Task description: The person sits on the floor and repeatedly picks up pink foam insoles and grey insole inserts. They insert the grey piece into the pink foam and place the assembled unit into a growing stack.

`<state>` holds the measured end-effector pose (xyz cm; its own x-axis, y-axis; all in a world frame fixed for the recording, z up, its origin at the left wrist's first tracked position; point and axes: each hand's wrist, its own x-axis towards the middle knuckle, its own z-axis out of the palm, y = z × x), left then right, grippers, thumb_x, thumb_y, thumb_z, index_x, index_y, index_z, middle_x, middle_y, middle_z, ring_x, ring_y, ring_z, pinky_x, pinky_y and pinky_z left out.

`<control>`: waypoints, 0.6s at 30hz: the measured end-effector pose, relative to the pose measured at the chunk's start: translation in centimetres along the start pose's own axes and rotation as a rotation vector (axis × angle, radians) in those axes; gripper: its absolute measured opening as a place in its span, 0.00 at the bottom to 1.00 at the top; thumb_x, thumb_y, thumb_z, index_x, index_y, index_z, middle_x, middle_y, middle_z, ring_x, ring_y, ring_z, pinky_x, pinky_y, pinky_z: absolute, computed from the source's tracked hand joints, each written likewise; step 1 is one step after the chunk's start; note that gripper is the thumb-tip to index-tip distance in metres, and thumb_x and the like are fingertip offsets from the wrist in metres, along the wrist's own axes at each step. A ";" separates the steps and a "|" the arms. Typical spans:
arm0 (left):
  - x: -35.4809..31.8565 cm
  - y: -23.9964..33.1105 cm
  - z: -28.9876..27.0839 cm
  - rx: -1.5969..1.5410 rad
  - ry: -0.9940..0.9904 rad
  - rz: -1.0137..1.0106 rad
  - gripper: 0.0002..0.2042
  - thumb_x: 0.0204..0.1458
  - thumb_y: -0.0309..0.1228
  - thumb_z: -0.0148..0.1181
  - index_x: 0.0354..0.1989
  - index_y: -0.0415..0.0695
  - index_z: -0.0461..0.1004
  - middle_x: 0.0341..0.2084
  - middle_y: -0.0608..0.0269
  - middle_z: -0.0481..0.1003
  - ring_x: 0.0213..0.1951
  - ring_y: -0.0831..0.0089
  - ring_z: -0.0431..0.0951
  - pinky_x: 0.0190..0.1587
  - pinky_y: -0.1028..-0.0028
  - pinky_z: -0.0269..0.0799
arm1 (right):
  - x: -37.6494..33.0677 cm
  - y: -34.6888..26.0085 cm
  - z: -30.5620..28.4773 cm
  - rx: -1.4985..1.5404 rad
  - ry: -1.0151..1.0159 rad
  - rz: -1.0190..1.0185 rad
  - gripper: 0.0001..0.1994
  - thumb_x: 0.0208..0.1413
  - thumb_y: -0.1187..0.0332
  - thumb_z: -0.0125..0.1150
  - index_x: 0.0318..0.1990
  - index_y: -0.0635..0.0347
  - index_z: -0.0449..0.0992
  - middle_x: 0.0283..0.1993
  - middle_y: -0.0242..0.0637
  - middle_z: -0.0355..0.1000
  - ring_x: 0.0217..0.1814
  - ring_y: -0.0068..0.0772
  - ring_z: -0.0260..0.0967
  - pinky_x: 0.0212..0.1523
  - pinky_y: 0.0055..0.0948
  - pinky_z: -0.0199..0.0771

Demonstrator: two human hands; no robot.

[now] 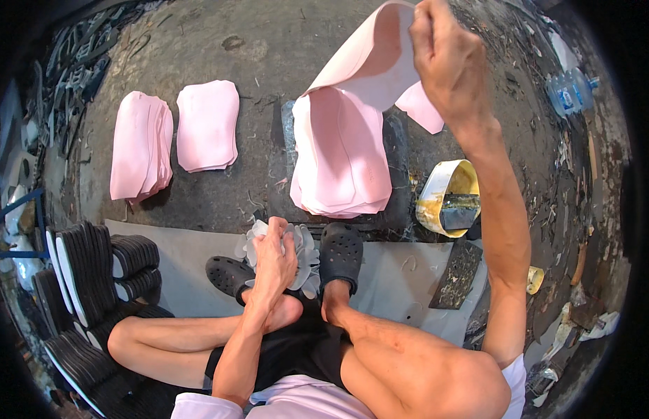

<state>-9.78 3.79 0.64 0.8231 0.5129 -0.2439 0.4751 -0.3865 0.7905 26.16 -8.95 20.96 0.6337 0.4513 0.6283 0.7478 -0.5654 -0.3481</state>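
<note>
The right hand point(450, 66) pinches a raised top sheet point(384, 70), seemingly not yet clear of the thick stack point(342, 153) by the board's point(258, 112) near edge, two piles point(207, 126) lying leftward, the left hand's point(274, 262) grip unclear over clear pieces point(308, 255).

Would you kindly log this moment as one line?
right hand: holding raised pink sheet; left hand: at whitish pieces; pink stack: beneath sheet

Bright centre; raised pink sheet point(380, 63) shaded beneath; edges bent, corners black
</note>
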 end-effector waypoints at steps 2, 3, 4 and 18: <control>0.1 1.3 -0.5 -0.315 -0.006 -0.169 0.08 0.73 0.24 0.61 0.57 0.40 0.74 0.37 0.57 0.82 0.35 0.70 0.86 0.36 0.67 0.79 | -1.5 0.8 0.8 -0.062 -0.058 -0.063 0.08 0.80 0.65 0.60 0.50 0.60 0.78 0.31 0.51 0.80 0.32 0.53 0.84 0.34 0.48 0.80; 0.4 2.5 -0.7 -0.277 0.025 -0.073 0.09 0.73 0.23 0.61 0.57 0.39 0.74 0.38 0.58 0.82 0.35 0.72 0.85 0.38 0.68 0.79 | -2.1 1.1 1.0 -0.097 -0.087 -0.094 0.09 0.82 0.62 0.62 0.53 0.58 0.79 0.31 0.46 0.82 0.32 0.45 0.86 0.35 0.45 0.82; 0.9 3.6 -0.8 -0.238 0.056 0.017 0.09 0.73 0.23 0.61 0.58 0.39 0.75 0.39 0.59 0.83 0.36 0.74 0.84 0.39 0.70 0.79 | -2.4 0.8 1.5 -0.050 -0.049 -0.154 0.06 0.80 0.66 0.62 0.51 0.57 0.75 0.29 0.48 0.79 0.30 0.58 0.84 0.31 0.49 0.79; 14.8 9.1 7.1 -0.417 -0.223 0.135 0.10 0.73 0.30 0.65 0.55 0.37 0.84 0.33 0.60 0.85 0.36 0.77 0.84 0.41 0.69 0.80 | 12.0 5.6 -3.4 -0.273 0.293 -0.599 0.09 0.79 0.69 0.58 0.45 0.66 0.79 0.29 0.60 0.78 0.31 0.63 0.82 0.32 0.54 0.76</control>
<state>8.94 2.48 0.23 0.9368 0.2855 -0.2024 0.2324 -0.0752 0.9697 37.29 -9.08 28.88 0.0227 0.5560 0.8309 0.8498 -0.4485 0.2770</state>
